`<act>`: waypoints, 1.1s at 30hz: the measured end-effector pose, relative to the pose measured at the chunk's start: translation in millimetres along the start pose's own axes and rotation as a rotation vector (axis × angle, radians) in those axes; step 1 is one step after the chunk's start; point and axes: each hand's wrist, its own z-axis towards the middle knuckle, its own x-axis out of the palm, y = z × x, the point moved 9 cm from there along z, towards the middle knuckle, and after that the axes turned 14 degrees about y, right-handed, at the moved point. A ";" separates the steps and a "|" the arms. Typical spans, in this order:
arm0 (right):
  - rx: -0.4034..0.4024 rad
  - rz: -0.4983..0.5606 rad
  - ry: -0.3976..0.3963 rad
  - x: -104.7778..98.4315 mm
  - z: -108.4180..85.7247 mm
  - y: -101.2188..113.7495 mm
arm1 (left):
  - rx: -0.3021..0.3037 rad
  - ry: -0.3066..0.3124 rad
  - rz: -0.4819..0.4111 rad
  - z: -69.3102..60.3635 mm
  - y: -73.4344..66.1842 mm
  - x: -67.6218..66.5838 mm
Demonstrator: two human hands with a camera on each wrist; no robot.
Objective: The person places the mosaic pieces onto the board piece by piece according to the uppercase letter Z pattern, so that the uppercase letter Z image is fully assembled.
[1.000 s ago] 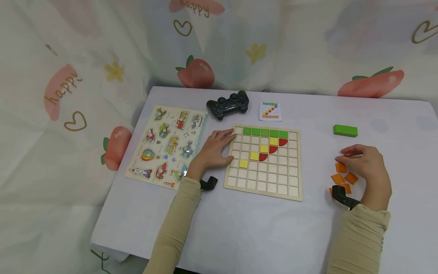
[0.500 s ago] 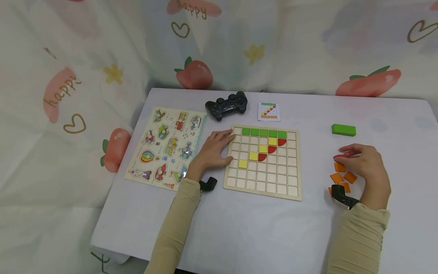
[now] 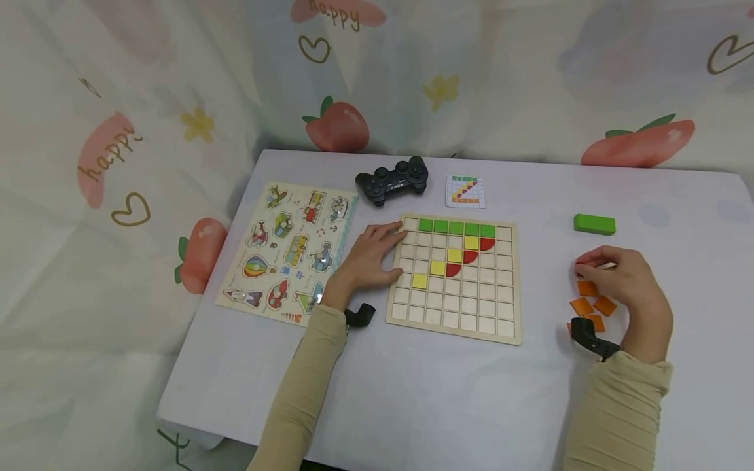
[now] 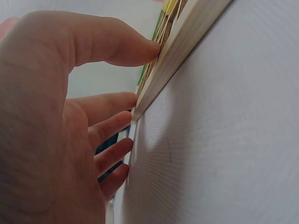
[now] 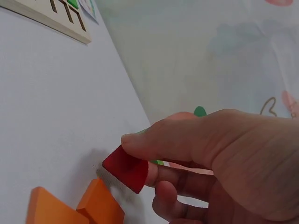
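One red piece (image 5: 129,171) is pinched in the right hand (image 3: 631,280), right of the grid board (image 3: 451,303) the spread left hand (image 3: 366,260) touches: apparently pick-up, with a leftward carry needed.

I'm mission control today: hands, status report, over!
Left hand touching left edge of grid board. Right hand pinching red piece near orange tiles. No obstacle seen between piece and board.
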 end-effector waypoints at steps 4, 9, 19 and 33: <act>-0.020 -0.002 -0.029 -1.5 0.6 3.3 | -0.001 -0.002 0.008 0.7 1.0 0.5; -0.072 0.003 -0.048 -0.2 2.7 12.7 | -0.006 0.001 0.016 0.9 2.5 1.0; -0.196 -0.049 -0.072 10.2 14.7 42.5 | 0.001 -0.005 -0.018 -1.3 1.1 -0.9; -0.285 -0.115 -0.011 40.0 18.1 94.9 | -0.006 -0.004 -0.008 0.5 0.5 -0.6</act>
